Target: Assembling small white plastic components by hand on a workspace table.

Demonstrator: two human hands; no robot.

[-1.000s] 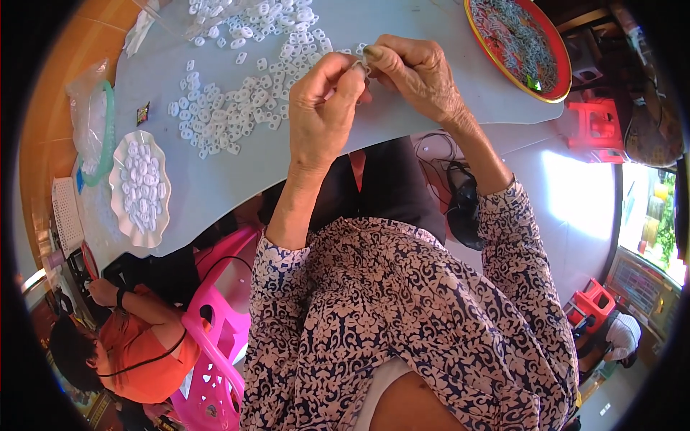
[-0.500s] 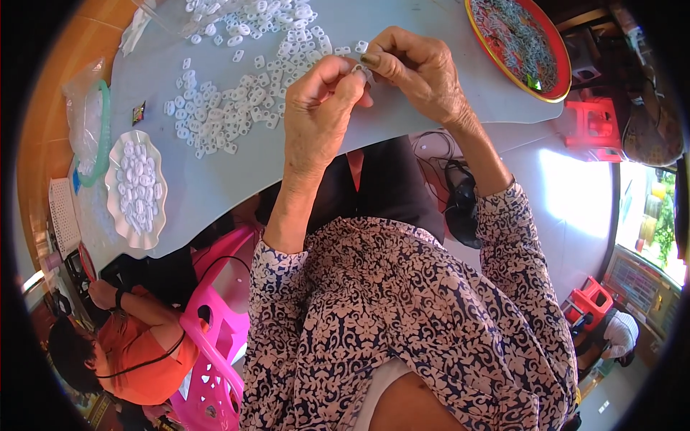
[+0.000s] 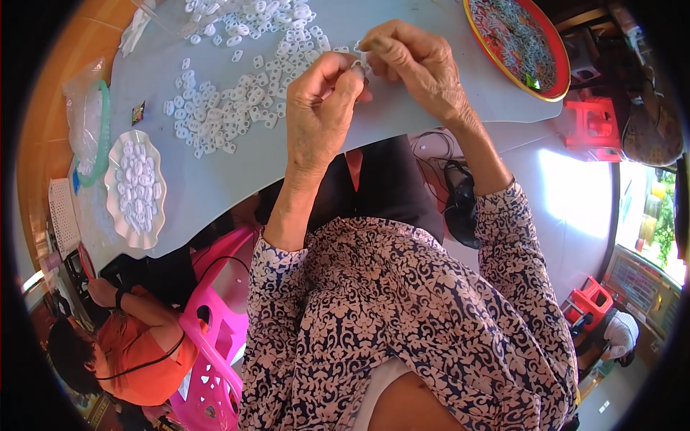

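Note:
My left hand (image 3: 320, 108) is closed above the table, pinching a small white plastic piece (image 3: 357, 65) between thumb and fingertips. Close by on its right, my right hand (image 3: 418, 66) has thumb and forefinger pressed together near that piece; whatever lies between them is too small to make out. Loose white two-holed plastic pieces (image 3: 223, 115) spread over the grey table (image 3: 205, 183) to the left of and beyond my hands. At the left, a white wavy-edged dish (image 3: 141, 241) holds rounder white pieces (image 3: 139, 183).
A red round tray (image 3: 558, 90) with a yellow rim, full of small grey metal parts (image 3: 514, 39), stands at the far right. Left are a clear plastic bag (image 3: 85, 122) and a green ring-shaped rim (image 3: 103, 136). A person in orange (image 3: 154, 352) sits lower left by a pink chair (image 3: 215, 359).
My right hand has shifted slightly, its thumb and forefinger moving up and back from the white piece. The left hand has stayed nearly in place, still holding it.

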